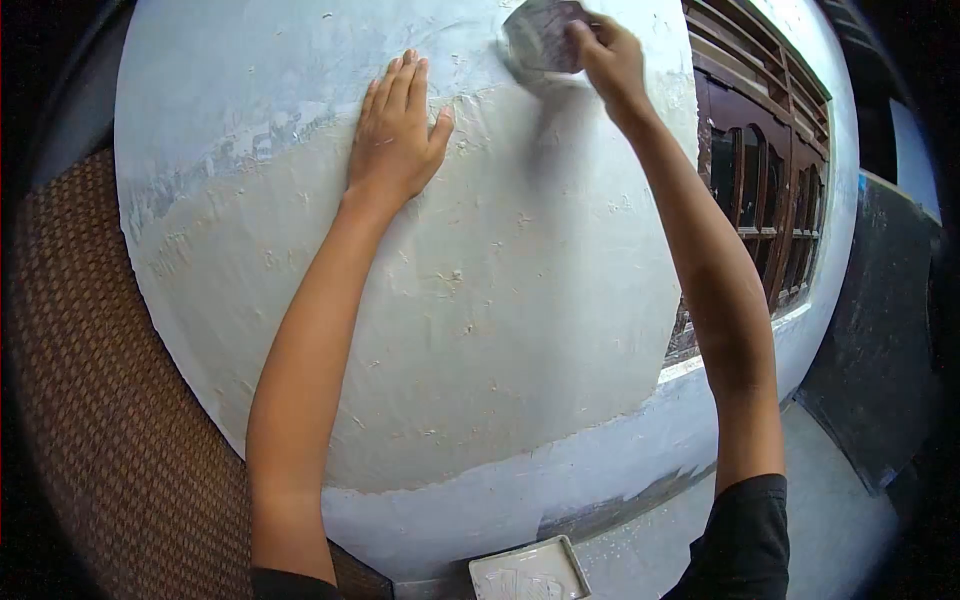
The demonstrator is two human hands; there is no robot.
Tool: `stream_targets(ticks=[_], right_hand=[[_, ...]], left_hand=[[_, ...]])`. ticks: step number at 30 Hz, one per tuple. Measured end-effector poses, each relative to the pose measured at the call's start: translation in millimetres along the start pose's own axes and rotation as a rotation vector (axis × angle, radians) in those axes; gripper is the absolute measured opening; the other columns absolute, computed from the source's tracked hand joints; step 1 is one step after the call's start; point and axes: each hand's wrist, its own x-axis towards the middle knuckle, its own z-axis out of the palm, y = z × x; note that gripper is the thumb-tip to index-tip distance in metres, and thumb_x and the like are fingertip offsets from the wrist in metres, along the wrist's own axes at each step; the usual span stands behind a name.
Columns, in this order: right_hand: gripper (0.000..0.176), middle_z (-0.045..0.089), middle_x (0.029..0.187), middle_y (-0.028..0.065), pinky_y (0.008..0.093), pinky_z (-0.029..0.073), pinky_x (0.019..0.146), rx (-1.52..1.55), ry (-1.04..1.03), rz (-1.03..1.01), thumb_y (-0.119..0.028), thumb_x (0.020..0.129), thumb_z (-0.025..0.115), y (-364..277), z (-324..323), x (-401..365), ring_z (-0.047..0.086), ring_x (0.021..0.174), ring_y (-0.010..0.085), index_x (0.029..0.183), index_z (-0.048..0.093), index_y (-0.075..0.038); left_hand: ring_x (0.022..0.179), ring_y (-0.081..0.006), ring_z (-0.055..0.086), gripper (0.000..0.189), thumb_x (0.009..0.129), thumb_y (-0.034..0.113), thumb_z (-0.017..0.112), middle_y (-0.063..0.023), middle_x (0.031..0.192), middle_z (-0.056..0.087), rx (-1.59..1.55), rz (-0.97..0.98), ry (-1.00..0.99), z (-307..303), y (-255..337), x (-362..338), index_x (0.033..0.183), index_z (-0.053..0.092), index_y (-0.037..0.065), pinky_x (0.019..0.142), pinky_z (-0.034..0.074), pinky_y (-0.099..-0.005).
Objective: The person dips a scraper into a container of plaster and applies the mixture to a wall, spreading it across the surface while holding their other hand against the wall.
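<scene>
My left hand (397, 140) lies flat against the wall (480, 300), fingers together and stretched upward, with the thumb apart. Up at the top, my right hand (612, 62) grips a flat, greyish scraper (545, 36) by its edge, fingers closed round it. The scraper is held at the wall surface and is a little blurred. Between and below my hands, the wall has a beige-grey patch with small raised flakes, bordered by pale blue paint above and below.
A brown window with panes (755, 180) is set in the wall at the right. Woven brown matting (100, 380) covers the left side. A tray with whitish residue (530, 575) sits at the bottom. A dark panel (870, 320) leans at the far right.
</scene>
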Motion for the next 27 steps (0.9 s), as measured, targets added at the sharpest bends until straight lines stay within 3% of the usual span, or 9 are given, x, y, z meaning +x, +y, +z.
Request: stream_targets(ticks=[2, 6, 10, 12, 16, 20, 22, 24, 27], right_hand=[[0.033, 0.07, 0.108, 0.0143, 0.0302, 0.052, 0.082, -0.112, 0.04, -0.026, -0.017, 0.093, 0.062, 0, 0, -4, 0.066, 0.093, 0.0183, 0.12, 0.066, 0.002], [0.032, 0.071, 0.105, 0.0127, 0.0274, 0.051, 0.081, -0.033, 0.299, 0.254, -0.017, 0.093, 0.063, 28, -16, 15, 0.066, 0.092, 0.0165, 0.118, 0.066, 0.003], [0.033, 0.071, 0.099, 0.0119, 0.0277, 0.051, 0.078, 0.224, -0.025, -0.015, -0.017, 0.092, 0.065, 18, -2, -5, 0.065, 0.087, 0.0154, 0.116, 0.066, 0.006], [0.033, 0.071, 0.099, 0.0133, 0.0285, 0.052, 0.076, -0.108, 0.12, 0.126, -0.017, 0.091, 0.066, 17, -8, -7, 0.065, 0.087, 0.0161, 0.114, 0.067, 0.006], [0.031, 0.07, 0.095, 0.0103, 0.028, 0.051, 0.072, 0.091, 0.459, 0.245, -0.015, 0.092, 0.064, 38, -32, 9, 0.065, 0.082, 0.0146, 0.113, 0.066, 0.008], [0.033, 0.069, 0.098, 0.0092, 0.0261, 0.05, 0.077, 0.218, 0.003, 0.058, -0.015, 0.094, 0.063, 34, -19, -13, 0.064, 0.086, 0.0133, 0.119, 0.064, 0.006], [0.035, 0.07, 0.099, 0.0107, 0.0262, 0.051, 0.077, -0.133, 0.156, 0.139, -0.015, 0.094, 0.064, 27, -23, -12, 0.065, 0.087, 0.014, 0.121, 0.063, 0.006], [0.037, 0.07, 0.1, 0.0115, 0.0264, 0.051, 0.078, -0.06, 0.336, 0.34, -0.016, 0.093, 0.064, 15, -35, -8, 0.065, 0.088, 0.0149, 0.123, 0.062, 0.006], [0.034, 0.07, 0.1, 0.0107, 0.0276, 0.051, 0.078, -0.011, 0.329, 0.179, -0.016, 0.093, 0.064, 26, -31, -8, 0.065, 0.088, 0.0153, 0.121, 0.064, 0.005]], left_hand=[[0.145, -0.0313, 0.028, 0.061, 0.098, 0.033, 0.048, -0.018, 0.155, 0.033, -0.007, 0.0, -0.01, 1, 1, 0, 0.148, 0.033, 0.001, 0.12, 0.021, -0.0463], [0.145, -0.0317, 0.028, 0.062, 0.098, 0.033, 0.048, -0.0181, 0.155, 0.033, -0.005, 0.009, -0.002, 1, -2, -1, 0.148, 0.033, 0.001, 0.12, 0.021, -0.0461], [0.145, -0.0318, 0.029, 0.062, 0.097, 0.033, 0.049, -0.0181, 0.155, 0.033, -0.002, 0.004, 0.01, 1, 1, -1, 0.148, 0.033, 0.001, 0.12, 0.02, -0.046], [0.145, -0.0318, 0.028, 0.062, 0.097, 0.033, 0.049, -0.0181, 0.155, 0.033, -0.011, 0.002, 0.006, 1, 1, -1, 0.148, 0.033, 0.001, 0.12, 0.02, -0.0461], [0.145, -0.0317, 0.028, 0.062, 0.097, 0.033, 0.049, -0.0179, 0.155, 0.033, 0.006, 0.007, 0.004, 1, 0, -2, 0.148, 0.033, 0.001, 0.12, 0.021, -0.0461], [0.145, -0.0314, 0.028, 0.062, 0.098, 0.034, 0.048, -0.0176, 0.155, 0.033, 0.007, 0.006, 0.008, 2, 2, -2, 0.148, 0.033, 0.001, 0.12, 0.02, -0.046], [0.145, -0.0314, 0.029, 0.062, 0.098, 0.034, 0.048, -0.0178, 0.155, 0.033, 0.005, -0.005, 0.008, 2, 1, -1, 0.148, 0.033, 0.001, 0.12, 0.02, -0.046], [0.145, -0.0314, 0.029, 0.062, 0.097, 0.034, 0.048, -0.0179, 0.155, 0.034, 0.016, 0.0, 0.006, 3, 1, -2, 0.148, 0.034, 0.0, 0.12, 0.02, -0.046], [0.145, -0.0313, 0.029, 0.062, 0.097, 0.034, 0.048, -0.018, 0.155, 0.034, 0.022, 0.005, 0.007, 3, -1, -2, 0.147, 0.034, 0.0, 0.12, 0.021, -0.046]])
